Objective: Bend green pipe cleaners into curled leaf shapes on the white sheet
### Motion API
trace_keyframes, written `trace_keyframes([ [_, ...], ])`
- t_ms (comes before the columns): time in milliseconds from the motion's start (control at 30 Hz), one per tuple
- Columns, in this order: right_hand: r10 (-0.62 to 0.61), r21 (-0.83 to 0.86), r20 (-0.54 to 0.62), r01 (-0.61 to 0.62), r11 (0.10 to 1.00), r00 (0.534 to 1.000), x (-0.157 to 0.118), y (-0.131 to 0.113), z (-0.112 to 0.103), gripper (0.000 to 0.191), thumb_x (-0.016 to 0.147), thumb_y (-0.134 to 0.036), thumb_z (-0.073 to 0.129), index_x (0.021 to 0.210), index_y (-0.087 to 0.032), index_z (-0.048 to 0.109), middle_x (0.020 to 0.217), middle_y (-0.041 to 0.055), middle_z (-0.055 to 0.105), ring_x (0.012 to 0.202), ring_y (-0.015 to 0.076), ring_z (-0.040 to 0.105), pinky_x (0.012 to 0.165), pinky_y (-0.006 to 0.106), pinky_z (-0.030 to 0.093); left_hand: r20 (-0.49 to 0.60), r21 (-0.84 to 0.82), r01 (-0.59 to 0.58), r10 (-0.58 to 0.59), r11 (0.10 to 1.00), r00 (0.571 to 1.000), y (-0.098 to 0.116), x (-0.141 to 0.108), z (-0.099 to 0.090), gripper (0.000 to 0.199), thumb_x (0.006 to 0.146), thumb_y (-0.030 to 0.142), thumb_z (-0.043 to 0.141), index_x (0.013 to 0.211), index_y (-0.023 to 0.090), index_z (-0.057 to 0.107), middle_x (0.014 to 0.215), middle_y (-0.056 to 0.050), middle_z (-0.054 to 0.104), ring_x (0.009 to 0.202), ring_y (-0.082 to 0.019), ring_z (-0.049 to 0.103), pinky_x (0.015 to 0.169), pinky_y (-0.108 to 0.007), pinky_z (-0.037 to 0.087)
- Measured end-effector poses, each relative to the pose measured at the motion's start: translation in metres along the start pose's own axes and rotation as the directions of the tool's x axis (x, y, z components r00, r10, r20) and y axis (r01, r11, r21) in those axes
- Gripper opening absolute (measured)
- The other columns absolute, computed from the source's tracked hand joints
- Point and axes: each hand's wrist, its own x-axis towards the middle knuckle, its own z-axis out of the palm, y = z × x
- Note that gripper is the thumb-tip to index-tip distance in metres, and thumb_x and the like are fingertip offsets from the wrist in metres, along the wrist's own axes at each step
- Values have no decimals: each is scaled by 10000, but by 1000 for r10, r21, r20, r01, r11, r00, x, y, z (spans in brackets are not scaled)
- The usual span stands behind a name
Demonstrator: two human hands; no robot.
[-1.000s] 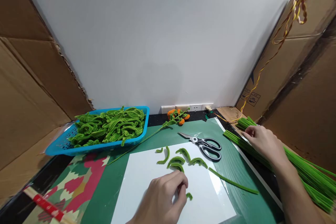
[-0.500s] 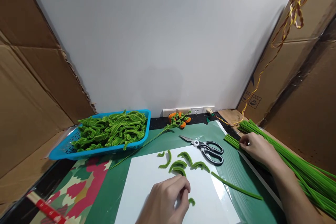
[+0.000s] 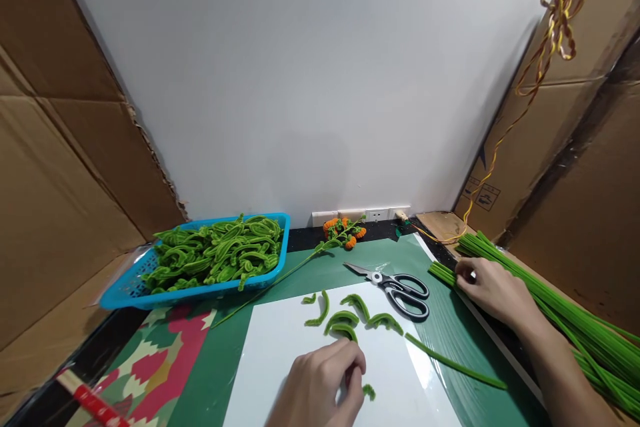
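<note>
I am pinching with my right hand [image 3: 493, 290] one light, bendy stem off the bundle [image 3: 560, 310] under my fingertips, while my left hand [image 3: 323, 383] is curling loosely beside a green scrap [image 3: 369, 391].

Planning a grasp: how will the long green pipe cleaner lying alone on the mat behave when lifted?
The pipe cleaner looks thin and fuzzy, so probably very light and not slippery. The curved pieces nearby hold their bends, so it likely bends rather than flopping.

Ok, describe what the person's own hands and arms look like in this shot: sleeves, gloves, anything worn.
Both are bare. The left hand shows no glove, ring or sleeve, though only the hand and the start of the wrist are in view. The right hand is also ungloved, and its forearm is uncovered down to the frame edge. No watch, bracelet or wristband shows on either wrist, and no markings are visible.
</note>
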Motion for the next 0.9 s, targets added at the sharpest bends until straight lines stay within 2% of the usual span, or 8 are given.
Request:
trace_keyframes([
  [100, -28, 48, 9, 28, 998, 1000, 4, 4, 4, 128, 990, -283, 595, 955, -260, 716, 1045, 46, 770, 958, 250, 711, 653, 303, 362, 6, -5, -2, 2, 1000, 1000, 0, 0, 0, 171, 915, 98, 513, 843, 228, 597, 715, 22, 636, 559, -129, 542, 532, -257, 352],
  [267, -52, 84, 33, 49, 995, 998, 14, 12, 16, 140, 1007, -253, 566, 926, -245, 680, 996, 44, 753, 900, 229, 700, 672, 290, 381, 0, -6, -6, 6, 1000, 1000, -3, -1, 4, 173, 903, 91, 508, 839, 226, 594, 714, 22, 637, 544, -123, 524, 524, -252, 341],
  [500, -116, 164, -40, 121, 979, 992, 27, 26, 38, 137, 982, -253, 575, 881, -219, 661, 882, 50, 739, 794, 216, 684, 678, 283, 397, 38, -2, 32, -32, 999, 999, -2, 0, 1, 172, 897, 90, 518, 841, 225, 610, 710, 23, 636, 548, -120, 505, 533, -248, 326],
  [667, -133, 185, -61, 142, 973, 989, 32, 32, 52, 140, 980, -274, 583, 866, -213, 636, 865, 55, 734, 788, 218, 675, 671, 284, 387, 73, -36, 77, -74, 996, 995, -3, 1, 3, 181, 885, 75, 521, 847, 219, 622, 733, 17, 649, 543, -112, 485, 525, -238, 319],
  [900, -172, 109, -44, 176, 978, 984, 27, 21, 49, 156, 973, -209, 566, 817, -207, 563, 801, 54, 697, 709, 198, 616, 631, 298, 338, 52, -54, 91, -88, 994, 995, -14, -3, 14, 168, 851, 73, 540, 834, 217, 626, 718, 16, 641, 530, -111, 463, 507, -245, 279],
])
